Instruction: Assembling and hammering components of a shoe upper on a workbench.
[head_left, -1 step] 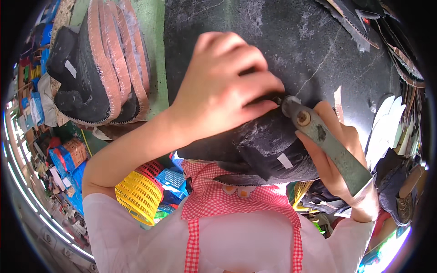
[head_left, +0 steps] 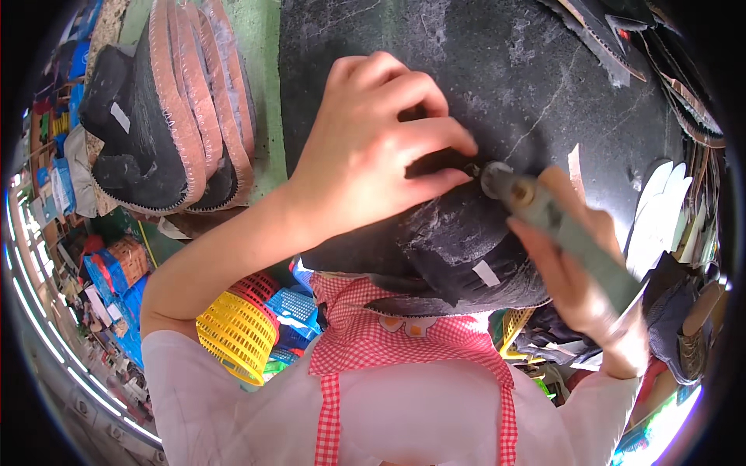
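My right hand (head_left: 581, 299) is wrapped round a grey-green metal pincers-like tool (head_left: 571, 233) with a pivot bolt near its rounded head; hand and tool are smeared by motion. Close to the tool's head, the thumb and index finger of my left hand (head_left: 373, 151) come together in a pinch. A tiny yellowish thing shows at those fingertips, too small to name. Beneath both hands lies a black shoe-upper-like piece (head_left: 458, 241) with a toothed lower edge and a white label. It rests on a worn black work surface (head_left: 497, 62), its near end by my checked apron.
Several black pieces with tan stitched edges (head_left: 183, 116) are stacked at the left on a green strip (head_left: 268, 101). More dark cut pieces (head_left: 688, 105) and white flat shapes (head_left: 660, 206) lie at the right. A yellow basket (head_left: 237, 330) stands below on the left.
The tool's handle and my right hand have swung slightly right and downward. My left index finger and thumb have drawn back a little to the left, away from the tool's head.
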`<action>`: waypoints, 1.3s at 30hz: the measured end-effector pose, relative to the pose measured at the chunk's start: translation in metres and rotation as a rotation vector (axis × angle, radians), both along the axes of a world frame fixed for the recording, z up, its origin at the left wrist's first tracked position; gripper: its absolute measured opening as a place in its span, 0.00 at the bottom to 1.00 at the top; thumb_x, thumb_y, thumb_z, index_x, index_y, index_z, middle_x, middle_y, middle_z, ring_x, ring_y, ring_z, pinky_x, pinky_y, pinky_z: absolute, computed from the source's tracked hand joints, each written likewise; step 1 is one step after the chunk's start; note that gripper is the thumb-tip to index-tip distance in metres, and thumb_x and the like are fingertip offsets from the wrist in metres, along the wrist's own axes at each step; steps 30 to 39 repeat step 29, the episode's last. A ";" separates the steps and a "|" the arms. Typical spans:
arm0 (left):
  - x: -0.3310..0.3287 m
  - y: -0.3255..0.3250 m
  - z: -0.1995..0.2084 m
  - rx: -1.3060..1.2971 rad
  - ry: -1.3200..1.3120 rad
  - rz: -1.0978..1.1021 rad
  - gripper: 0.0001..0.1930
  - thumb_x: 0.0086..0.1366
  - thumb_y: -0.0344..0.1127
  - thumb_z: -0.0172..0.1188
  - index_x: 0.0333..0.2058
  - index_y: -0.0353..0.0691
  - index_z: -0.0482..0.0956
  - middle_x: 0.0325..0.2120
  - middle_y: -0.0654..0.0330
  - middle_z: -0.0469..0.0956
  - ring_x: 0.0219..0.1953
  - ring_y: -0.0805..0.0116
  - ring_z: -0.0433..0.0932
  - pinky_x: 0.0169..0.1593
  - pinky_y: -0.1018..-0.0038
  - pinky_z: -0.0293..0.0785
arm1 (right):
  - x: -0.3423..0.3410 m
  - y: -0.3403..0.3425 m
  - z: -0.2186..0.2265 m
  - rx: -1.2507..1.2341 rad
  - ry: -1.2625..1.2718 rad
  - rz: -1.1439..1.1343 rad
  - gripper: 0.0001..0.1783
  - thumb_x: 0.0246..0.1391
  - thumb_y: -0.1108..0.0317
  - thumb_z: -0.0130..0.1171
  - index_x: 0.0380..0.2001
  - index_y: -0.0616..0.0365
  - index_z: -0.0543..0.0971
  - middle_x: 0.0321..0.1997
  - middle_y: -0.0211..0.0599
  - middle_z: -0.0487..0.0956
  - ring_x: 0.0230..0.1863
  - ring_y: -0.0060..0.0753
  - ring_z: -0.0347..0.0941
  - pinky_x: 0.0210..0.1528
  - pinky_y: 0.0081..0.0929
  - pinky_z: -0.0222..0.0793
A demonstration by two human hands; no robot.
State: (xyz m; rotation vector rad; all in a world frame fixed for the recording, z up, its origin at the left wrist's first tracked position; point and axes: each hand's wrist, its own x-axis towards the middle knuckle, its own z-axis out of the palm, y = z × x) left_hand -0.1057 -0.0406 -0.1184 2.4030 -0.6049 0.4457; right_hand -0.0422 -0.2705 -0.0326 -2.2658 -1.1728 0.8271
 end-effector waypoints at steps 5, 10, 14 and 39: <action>-0.004 -0.009 -0.010 -0.044 -0.024 0.020 0.11 0.41 0.35 0.75 0.25 0.50 0.82 0.27 0.73 0.76 0.37 0.65 0.73 0.46 0.65 0.64 | -0.001 0.001 0.005 0.061 0.140 -0.338 0.17 0.60 0.78 0.59 0.52 0.71 0.73 0.36 0.49 0.82 0.29 0.37 0.79 0.31 0.28 0.71; -0.008 -0.005 0.003 0.015 0.077 0.135 0.11 0.41 0.37 0.75 0.27 0.52 0.85 0.29 0.73 0.76 0.39 0.67 0.73 0.48 0.64 0.62 | -0.002 -0.001 -0.003 -0.057 0.104 -0.062 0.19 0.59 0.77 0.61 0.53 0.70 0.74 0.36 0.46 0.80 0.32 0.38 0.80 0.34 0.27 0.71; -0.011 -0.010 -0.003 -0.064 0.130 0.144 0.10 0.42 0.37 0.75 0.26 0.52 0.85 0.30 0.73 0.76 0.40 0.66 0.72 0.48 0.65 0.62 | 0.002 -0.003 0.002 0.040 0.147 -0.173 0.24 0.57 0.75 0.64 0.56 0.69 0.74 0.39 0.46 0.80 0.37 0.36 0.79 0.38 0.26 0.72; -0.013 -0.010 -0.002 0.017 -0.009 0.138 0.11 0.41 0.38 0.75 0.26 0.54 0.85 0.27 0.72 0.75 0.39 0.64 0.73 0.50 0.59 0.63 | 0.006 0.003 -0.007 -0.104 0.105 0.030 0.28 0.59 0.69 0.64 0.62 0.58 0.70 0.46 0.47 0.81 0.33 0.47 0.80 0.34 0.28 0.70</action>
